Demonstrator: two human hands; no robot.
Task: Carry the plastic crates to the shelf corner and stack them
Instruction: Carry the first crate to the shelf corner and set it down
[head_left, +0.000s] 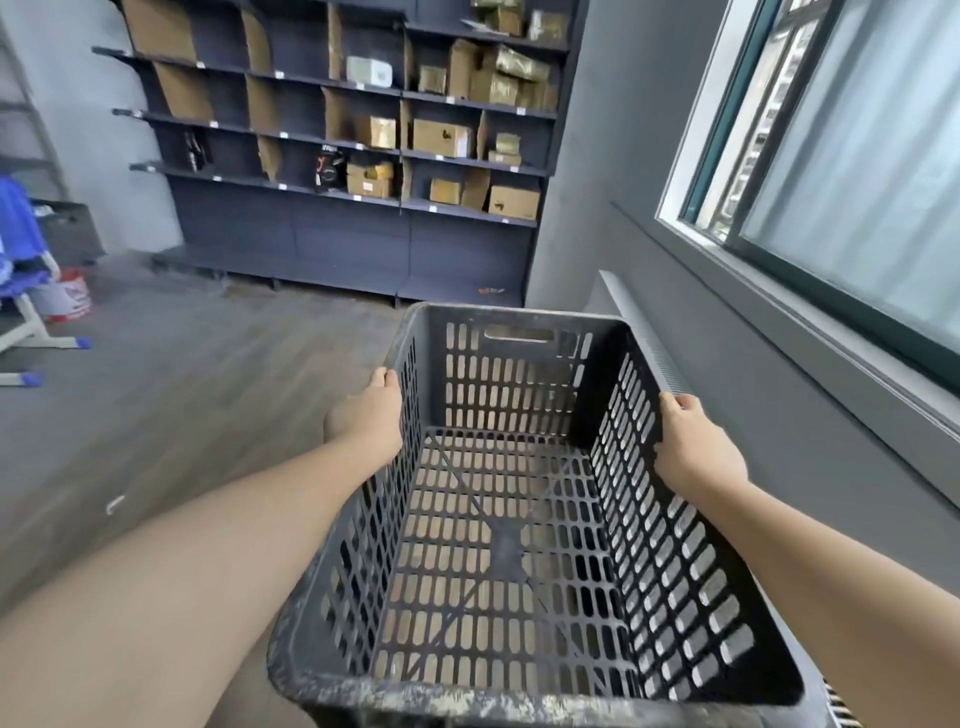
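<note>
One black plastic crate (524, 525), two hands, left (371, 415) and right (696, 447), one shelving unit (311, 228), one window (852, 130).

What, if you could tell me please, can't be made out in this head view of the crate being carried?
- Left hand: its fingers are hidden behind the crate wall.
- Right hand: fingertips curl out of sight over the rim.
- Crate's near right corner: cut off by the bottom edge.
- Any second crate beneath: not discernible.
- Shelf labels: too small to read.

A stockroom: dark shelving (332, 171) holding cardboard boxes (441, 137), bare floor (171, 374).
</note>
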